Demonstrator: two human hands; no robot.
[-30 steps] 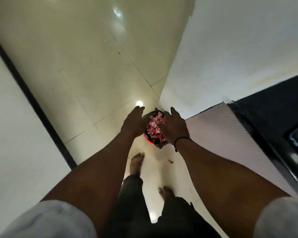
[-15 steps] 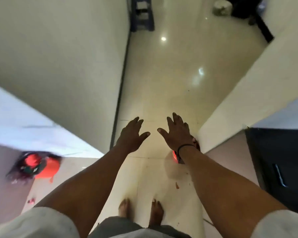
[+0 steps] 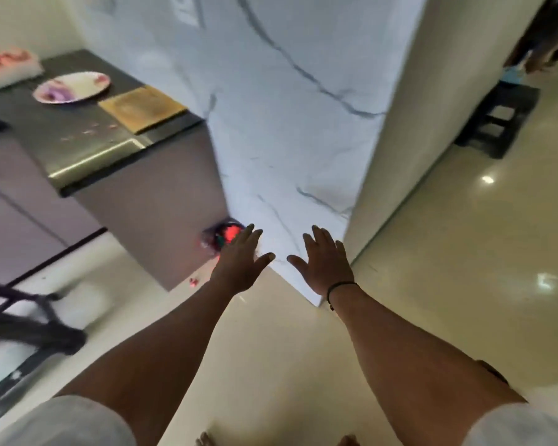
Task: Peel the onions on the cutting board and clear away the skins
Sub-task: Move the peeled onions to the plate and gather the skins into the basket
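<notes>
Here both hands, left [image 3: 239,262] and right [image 3: 326,262], hang spread and released, grasping nothing. The red bin [image 3: 224,238] sits just beyond the left fingertips; the board [image 3: 142,107] lies well above it.

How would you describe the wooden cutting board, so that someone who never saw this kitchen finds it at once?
Look at the dark countertop in the upper left, where it meets the white marble-patterned wall. The cutting board lies flat at that end of the counter, just right of the round plate. It is the only tan, rectangular wooden thing there, and its top looks bare.
</notes>
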